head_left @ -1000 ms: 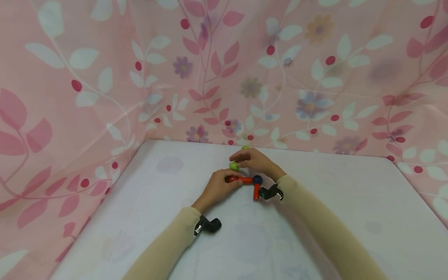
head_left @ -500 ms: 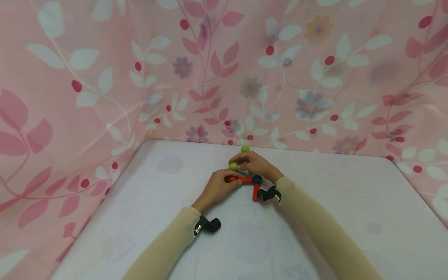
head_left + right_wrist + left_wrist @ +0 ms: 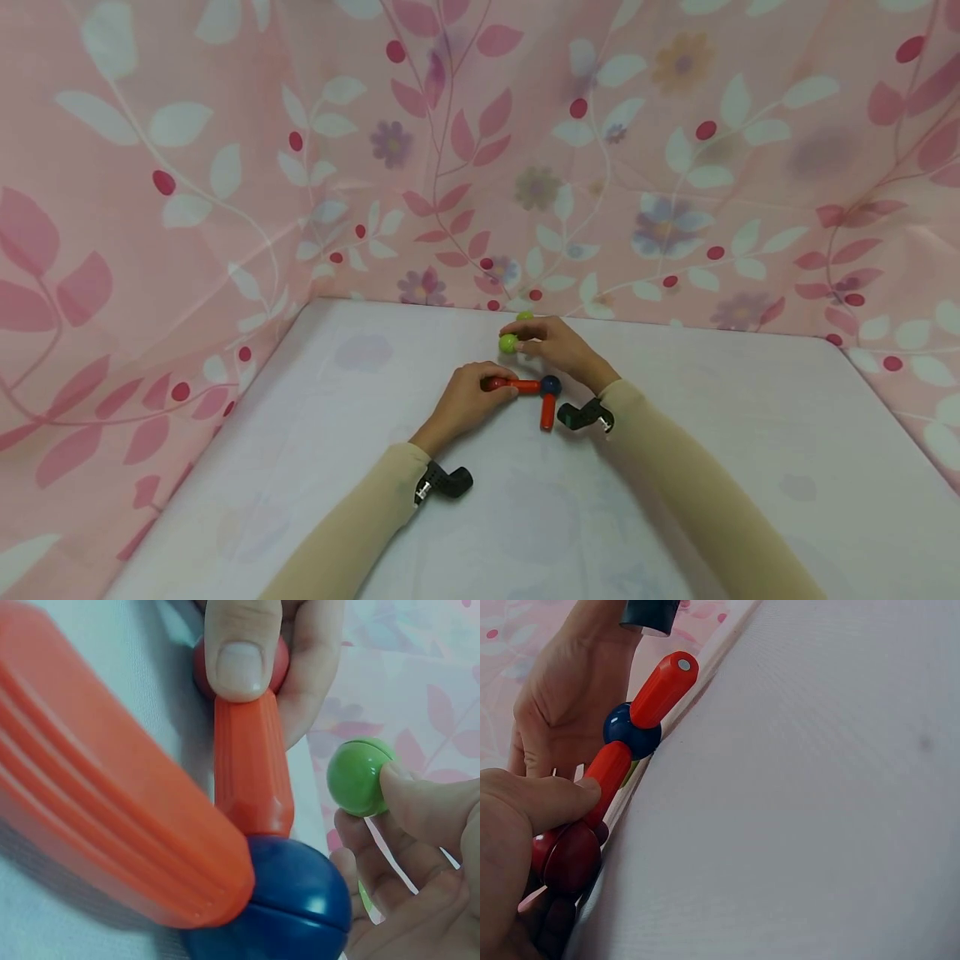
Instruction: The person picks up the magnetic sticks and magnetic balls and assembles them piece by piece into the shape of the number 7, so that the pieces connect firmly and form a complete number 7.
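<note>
My left hand [image 3: 471, 398] grips a joined toy piece by its dark red ball [image 3: 571, 859], its thumb lying on an orange-red rod [image 3: 251, 765]. That rod meets a blue ball [image 3: 551, 385], from which a second orange-red rod [image 3: 548, 412] points toward me; a silver disc shows in its end in the left wrist view. Just beyond, my right hand [image 3: 557, 344] pinches a green ball [image 3: 360, 777] between thumb and fingers, apart from the joined piece. A groove runs round the green ball.
Another green ball [image 3: 525, 316] lies behind my right hand, near the far edge of the white-covered table [image 3: 360, 392], mostly hidden. Pink floral cloth [image 3: 480, 167] hangs behind the table and along the left. A black wrist camera [image 3: 450, 482] sits on each sleeve.
My right hand has drawn the green ball away from beside my left fingers, farther back and slightly right. My left hand and the joined piece stay where they were.
</note>
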The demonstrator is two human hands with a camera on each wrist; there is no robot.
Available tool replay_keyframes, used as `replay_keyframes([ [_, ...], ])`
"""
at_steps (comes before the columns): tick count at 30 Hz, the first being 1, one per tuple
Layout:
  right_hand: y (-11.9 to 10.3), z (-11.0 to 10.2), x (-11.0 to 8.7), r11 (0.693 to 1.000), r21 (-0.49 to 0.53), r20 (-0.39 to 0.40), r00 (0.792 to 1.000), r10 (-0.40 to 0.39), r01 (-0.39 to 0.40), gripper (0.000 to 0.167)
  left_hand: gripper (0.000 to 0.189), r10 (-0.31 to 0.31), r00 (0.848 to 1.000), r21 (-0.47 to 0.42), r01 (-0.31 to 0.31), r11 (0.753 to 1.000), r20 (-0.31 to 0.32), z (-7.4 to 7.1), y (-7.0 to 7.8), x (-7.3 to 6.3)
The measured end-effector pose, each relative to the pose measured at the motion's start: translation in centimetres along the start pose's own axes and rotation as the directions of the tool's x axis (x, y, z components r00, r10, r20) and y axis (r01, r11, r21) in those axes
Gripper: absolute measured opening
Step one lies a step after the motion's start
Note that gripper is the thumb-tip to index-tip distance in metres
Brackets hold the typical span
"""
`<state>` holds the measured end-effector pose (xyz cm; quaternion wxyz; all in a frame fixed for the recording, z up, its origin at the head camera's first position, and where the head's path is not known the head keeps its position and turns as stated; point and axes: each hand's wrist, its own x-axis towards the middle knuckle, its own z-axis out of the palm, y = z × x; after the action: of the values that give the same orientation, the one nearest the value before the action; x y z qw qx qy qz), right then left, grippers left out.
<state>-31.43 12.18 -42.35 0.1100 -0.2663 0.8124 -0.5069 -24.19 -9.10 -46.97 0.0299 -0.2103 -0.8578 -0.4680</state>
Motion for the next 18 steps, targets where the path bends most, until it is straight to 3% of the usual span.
replay_keyframes([
  [18, -1.2, -0.7, -2.7, 0.987, 0.151, -0.146, 0.989, -0.031, 0.053, 0.031, 0.016, -0.018, 1.000, -0.002, 0.018, 1.000, -0.004, 0.0, 0.0, -0.1],
])
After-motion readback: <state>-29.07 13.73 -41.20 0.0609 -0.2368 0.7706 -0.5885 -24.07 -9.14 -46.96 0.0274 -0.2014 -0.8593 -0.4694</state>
